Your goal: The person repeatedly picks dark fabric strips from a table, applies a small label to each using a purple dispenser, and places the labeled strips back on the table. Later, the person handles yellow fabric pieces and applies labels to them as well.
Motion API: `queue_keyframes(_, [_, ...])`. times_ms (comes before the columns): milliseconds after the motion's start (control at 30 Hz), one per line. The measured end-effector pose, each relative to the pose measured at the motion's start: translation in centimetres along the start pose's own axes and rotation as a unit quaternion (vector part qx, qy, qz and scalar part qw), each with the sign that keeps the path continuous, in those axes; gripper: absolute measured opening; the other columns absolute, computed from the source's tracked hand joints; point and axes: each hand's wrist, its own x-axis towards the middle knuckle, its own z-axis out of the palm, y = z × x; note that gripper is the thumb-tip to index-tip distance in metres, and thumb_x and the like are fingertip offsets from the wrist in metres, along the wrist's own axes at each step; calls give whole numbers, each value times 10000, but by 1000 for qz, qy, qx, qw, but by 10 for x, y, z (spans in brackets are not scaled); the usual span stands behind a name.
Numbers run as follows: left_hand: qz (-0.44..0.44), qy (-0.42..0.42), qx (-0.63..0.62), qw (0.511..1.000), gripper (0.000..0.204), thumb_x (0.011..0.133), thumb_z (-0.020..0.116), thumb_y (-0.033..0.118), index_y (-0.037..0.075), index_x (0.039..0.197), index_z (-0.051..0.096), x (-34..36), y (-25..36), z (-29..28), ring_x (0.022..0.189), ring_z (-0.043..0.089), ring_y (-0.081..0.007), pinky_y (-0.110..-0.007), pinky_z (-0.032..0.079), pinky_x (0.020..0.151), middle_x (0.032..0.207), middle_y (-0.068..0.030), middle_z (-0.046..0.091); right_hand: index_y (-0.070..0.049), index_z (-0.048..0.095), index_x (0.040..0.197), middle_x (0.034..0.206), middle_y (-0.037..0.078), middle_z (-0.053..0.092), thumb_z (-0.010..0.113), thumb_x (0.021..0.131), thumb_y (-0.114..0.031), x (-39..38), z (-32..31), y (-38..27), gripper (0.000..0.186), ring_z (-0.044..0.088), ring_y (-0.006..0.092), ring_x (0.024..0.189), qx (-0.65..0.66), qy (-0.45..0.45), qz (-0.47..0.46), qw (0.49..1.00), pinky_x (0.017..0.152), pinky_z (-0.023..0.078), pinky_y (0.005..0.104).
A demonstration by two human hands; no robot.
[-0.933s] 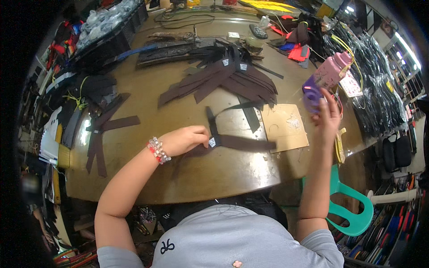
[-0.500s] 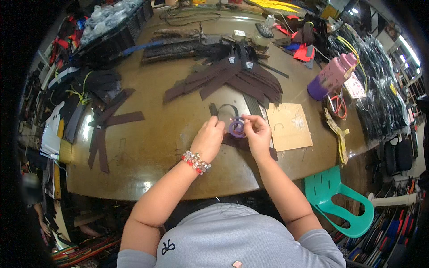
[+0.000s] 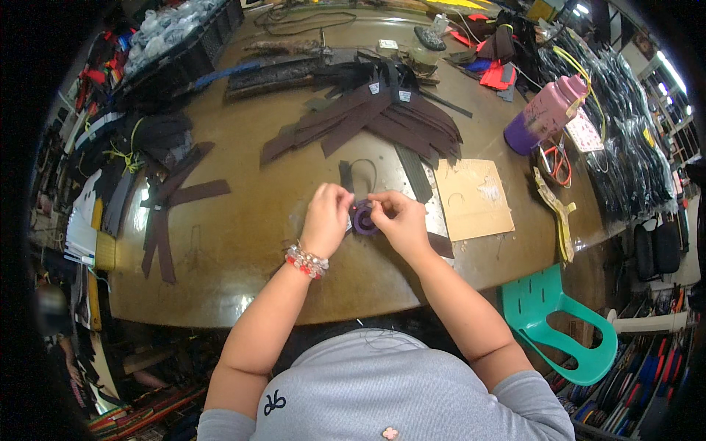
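Note:
My left hand [image 3: 326, 219] and my right hand [image 3: 403, 223] are close together over the near middle of the table, fingertips pinched. What lies between the fingertips is too small to make out. Between the hands, by my right fingers, is a purple ring-shaped roll [image 3: 362, 225]. Just beyond them a thin dark band [image 3: 375, 170] curves in a loop, next to a short dark strip [image 3: 346, 176]. The end of a dark brown fabric strip [image 3: 441, 245] shows beside my right wrist. Beaded bracelets [image 3: 307, 262] circle my left wrist.
Brown fabric strips [image 3: 309, 132] lie fanned out beyond my hands, with more strips [image 3: 165, 213] at left. To the right are a cardboard piece [image 3: 471, 209], a pink and purple bottle [image 3: 540, 117] and red-handled scissors [image 3: 562, 170]. A green chair [image 3: 533, 298] stands at the near right edge.
Both hands and the purple roll have shifted a little left. My right fingertips have come nearer to my left ones. The thin loop beyond them shows more fully.

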Motion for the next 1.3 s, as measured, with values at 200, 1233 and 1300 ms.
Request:
queue_keyframes(200, [-19,-307,-248,918,166,926,628,206,46,887,606,-5,33,-48,800,580,-115,-279,484,722,826,-14,594,11,634,1062,985,102,664,565,950,-106,11,-24,0,176,648,144,789,401,104,50,909,665,564,309])
queue_keyframes(1233, [104,-80,-1,991,106,849,628,87,5,895,578,-24,22,-22,931,545,-328,-411,459,839,996,-139,560,4,675,1080,780,36,663,629,887,-89,-21,-15,1,219,569,72,665,64,-12,12,998,616,479,234])
queue_keyframes(1300, [95,-37,82,991,202,818,680,153,17,924,575,-26,24,-27,990,535,-327,-430,445,868,1061,-138,551,33,611,1184,942,43,652,588,959,-165,-14,-25,-2,300,578,87,829,143,24,49,988,760,482,249])
